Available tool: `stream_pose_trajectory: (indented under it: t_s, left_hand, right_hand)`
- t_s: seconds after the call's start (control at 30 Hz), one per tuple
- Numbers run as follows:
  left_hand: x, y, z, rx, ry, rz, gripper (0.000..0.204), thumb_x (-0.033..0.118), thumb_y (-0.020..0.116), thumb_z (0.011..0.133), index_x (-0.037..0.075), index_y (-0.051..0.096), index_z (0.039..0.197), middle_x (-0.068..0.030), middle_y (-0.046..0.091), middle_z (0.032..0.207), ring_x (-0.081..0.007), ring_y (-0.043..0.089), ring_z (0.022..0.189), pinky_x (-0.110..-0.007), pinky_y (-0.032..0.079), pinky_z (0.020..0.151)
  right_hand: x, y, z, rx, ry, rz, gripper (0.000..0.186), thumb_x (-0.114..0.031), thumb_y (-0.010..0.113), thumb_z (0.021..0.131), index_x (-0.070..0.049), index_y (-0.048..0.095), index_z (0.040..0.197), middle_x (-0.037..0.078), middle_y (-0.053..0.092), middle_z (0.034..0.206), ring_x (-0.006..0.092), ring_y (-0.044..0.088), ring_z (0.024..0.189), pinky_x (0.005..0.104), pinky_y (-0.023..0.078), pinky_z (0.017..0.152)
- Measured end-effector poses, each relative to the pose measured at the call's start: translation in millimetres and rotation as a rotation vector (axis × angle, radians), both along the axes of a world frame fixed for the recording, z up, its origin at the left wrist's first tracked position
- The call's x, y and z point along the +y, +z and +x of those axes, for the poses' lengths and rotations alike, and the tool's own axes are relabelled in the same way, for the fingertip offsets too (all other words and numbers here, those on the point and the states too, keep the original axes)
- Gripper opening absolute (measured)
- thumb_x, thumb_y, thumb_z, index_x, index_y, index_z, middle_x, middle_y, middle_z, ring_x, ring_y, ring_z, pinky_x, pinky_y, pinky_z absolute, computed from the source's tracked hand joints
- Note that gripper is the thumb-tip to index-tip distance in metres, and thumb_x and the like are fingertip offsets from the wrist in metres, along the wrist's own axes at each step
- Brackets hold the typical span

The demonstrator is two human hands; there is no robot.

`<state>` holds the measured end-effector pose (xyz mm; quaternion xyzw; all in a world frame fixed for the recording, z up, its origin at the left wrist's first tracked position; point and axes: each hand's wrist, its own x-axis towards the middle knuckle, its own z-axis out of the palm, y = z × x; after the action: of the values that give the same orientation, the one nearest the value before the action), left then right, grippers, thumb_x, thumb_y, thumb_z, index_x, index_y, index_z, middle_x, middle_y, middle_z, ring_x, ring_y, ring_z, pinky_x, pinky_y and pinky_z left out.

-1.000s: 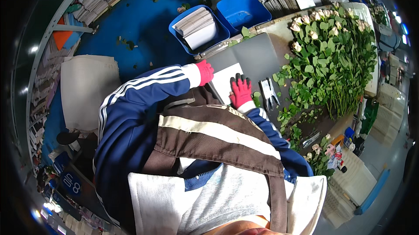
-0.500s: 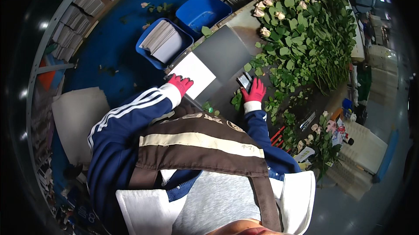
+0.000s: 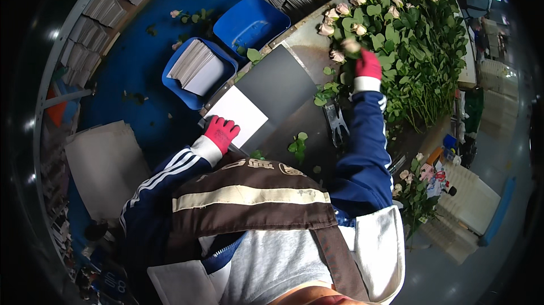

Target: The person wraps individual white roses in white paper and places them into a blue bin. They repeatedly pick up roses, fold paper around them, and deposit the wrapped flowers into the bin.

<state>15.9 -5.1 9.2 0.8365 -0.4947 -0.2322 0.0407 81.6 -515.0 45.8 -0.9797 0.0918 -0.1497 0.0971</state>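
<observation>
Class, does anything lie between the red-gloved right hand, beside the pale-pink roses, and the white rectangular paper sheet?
Yes: loose green leaves and part of a flat dark-grey panel separate the right hand from the white sheet. The black-and-silver tool lies off that line.

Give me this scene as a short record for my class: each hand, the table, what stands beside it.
Left hand: red-gloved, over an edge of the white sheet
Right hand: red-gloved, by a blurred pale rose at the rose pile; grip unclear
Table: dark grey board, metal hand tool, loose leaves
Beside table: blue bin with paper stack, second blue bin
</observation>
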Motion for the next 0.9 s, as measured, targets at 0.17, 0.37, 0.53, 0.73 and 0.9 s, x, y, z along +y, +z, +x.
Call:
stream_pose_trajectory:
  t_s: [0.17, 0.37, 0.53, 0.73, 0.9]
  left_hand:
    - [0.9, -11.6, -6.5, 0.005, 0.034, -0.031, 0.059, 0.019, 0.069, 0.061, 0.013, 0.051, 0.118, -0.0111, 0.052, 0.110, -0.0310, 0.051, 0.101, -0.048, 0.035, 0.097]
    - [1.0, -9.9, -6.3, -0.017, 0.029, -0.051, 0.061, 0.021, 0.070, 0.060, 0.014, 0.051, 0.118, -0.0105, 0.052, 0.110, -0.0308, 0.051, 0.102, -0.048, 0.035, 0.097]
    - [1.3, -7.5, -2.5, -0.027, 0.025, -0.081, 0.055, 0.020, 0.066, 0.064, 0.014, 0.052, 0.117, -0.0105, 0.053, 0.109, -0.0302, 0.051, 0.101, -0.048, 0.035, 0.096]
    - [2.1, -9.1, -4.4, -0.008, 0.020, -0.034, 0.048, 0.021, 0.064, 0.070, 0.014, 0.053, 0.116, -0.0104, 0.055, 0.111, -0.0310, 0.052, 0.103, -0.049, 0.034, 0.097]
    - [1.1, -11.5, -6.2, 0.016, 0.018, -0.015, 0.053, 0.021, 0.066, 0.068, 0.014, 0.052, 0.119, -0.0107, 0.053, 0.113, -0.0316, 0.051, 0.104, -0.049, 0.033, 0.098]
  right_hand:
    - [14.4, 97.6, -29.8, -0.441, 0.098, -0.156, 0.028, -0.003, 0.065, 0.081, -0.002, 0.064, 0.109, 0.018, 0.063, 0.105, 0.0360, 0.061, 0.092, 0.0396, 0.049, 0.083]
    - [29.6, 36.4, -51.2, 0.130, 0.052, 0.177, 0.023, -0.013, 0.064, 0.085, -0.006, 0.065, 0.107, 0.014, 0.064, 0.102, 0.0325, 0.061, 0.096, 0.0371, 0.048, 0.084]
    - [8.5, -45.7, -29.5, 0.255, 0.097, -0.233, 0.030, -0.025, 0.070, 0.075, -0.016, 0.067, 0.103, 0.011, 0.054, 0.130, 0.0340, 0.046, 0.121, 0.0485, 0.034, 0.104]
    - [18.7, -34.7, -33.9, 0.085, 0.141, -0.026, 0.030, -0.020, 0.072, 0.072, -0.013, 0.066, 0.100, 0.012, 0.059, 0.115, 0.0342, 0.052, 0.110, 0.0456, 0.039, 0.097]
    - [49.4, 8.9, -63.5, 0.032, 0.113, 0.209, 0.028, -0.011, 0.071, 0.075, -0.006, 0.064, 0.103, 0.017, 0.061, 0.111, 0.0377, 0.056, 0.106, 0.0434, 0.044, 0.093]
